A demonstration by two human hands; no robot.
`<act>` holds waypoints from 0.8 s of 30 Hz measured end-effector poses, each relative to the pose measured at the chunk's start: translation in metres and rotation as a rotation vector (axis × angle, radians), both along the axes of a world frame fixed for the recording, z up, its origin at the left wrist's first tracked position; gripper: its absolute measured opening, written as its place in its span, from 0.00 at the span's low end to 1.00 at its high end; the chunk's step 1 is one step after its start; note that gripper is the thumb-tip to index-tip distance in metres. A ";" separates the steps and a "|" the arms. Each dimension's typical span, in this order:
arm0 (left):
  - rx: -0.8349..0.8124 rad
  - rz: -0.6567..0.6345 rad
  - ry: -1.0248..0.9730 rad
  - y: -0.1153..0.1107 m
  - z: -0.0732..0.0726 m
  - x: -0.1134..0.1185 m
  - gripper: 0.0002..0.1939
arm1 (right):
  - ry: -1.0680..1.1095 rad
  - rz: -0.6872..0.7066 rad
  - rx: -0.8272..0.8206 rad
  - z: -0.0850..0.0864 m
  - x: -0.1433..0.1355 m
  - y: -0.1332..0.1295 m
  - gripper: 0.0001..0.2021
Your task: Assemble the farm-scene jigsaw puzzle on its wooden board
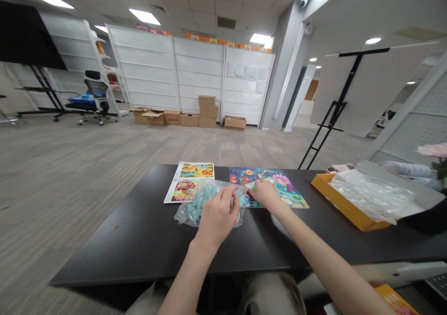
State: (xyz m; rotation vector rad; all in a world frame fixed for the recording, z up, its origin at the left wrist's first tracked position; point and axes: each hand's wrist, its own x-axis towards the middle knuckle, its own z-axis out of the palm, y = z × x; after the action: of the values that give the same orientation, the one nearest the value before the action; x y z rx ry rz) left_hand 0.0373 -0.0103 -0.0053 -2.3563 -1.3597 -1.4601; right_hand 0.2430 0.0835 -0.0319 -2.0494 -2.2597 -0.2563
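A clear plastic bag (200, 201) full of small teal pieces lies on the black table, partly over a printed picture sheet (195, 169). My left hand (218, 215) is closed at the bag's right side, thumb and fingers pinching its plastic edge. Just to the right, my right hand (266, 195) has its fingers closed at the tip of the same edge. Beneath my right hand is a colourful illustrated board (291, 191) with a pink flower and dark blue background. A pale strip by the right fingers is too small to make out.
At the table's right stands a yellow open box (344, 208) holding crumpled clear plastic (373, 194). Pink flowers (433, 151) are at the far right. Beyond the black table (139, 240) are a black easel stand (335, 105), cardboard boxes (207, 112) and an office chair (92, 98).
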 end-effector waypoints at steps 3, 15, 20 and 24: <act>0.001 -0.001 -0.002 0.001 0.001 0.001 0.11 | -0.073 0.025 -0.045 0.005 -0.007 -0.001 0.20; -0.017 -0.007 0.005 -0.003 0.002 0.001 0.11 | 0.043 -0.025 0.011 0.016 0.032 0.000 0.14; -0.023 -0.002 0.000 -0.001 0.001 -0.001 0.12 | 0.572 -0.101 0.072 0.017 0.067 0.011 0.12; -0.010 0.002 -0.004 0.000 0.001 -0.003 0.12 | 0.815 -0.114 -0.026 0.010 0.080 0.011 0.17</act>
State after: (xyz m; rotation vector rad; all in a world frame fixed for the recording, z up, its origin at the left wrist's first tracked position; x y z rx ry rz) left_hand 0.0348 -0.0105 -0.0038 -2.3582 -1.3736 -1.4617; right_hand 0.3228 0.0942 -0.0216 -1.8109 -1.6429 0.5142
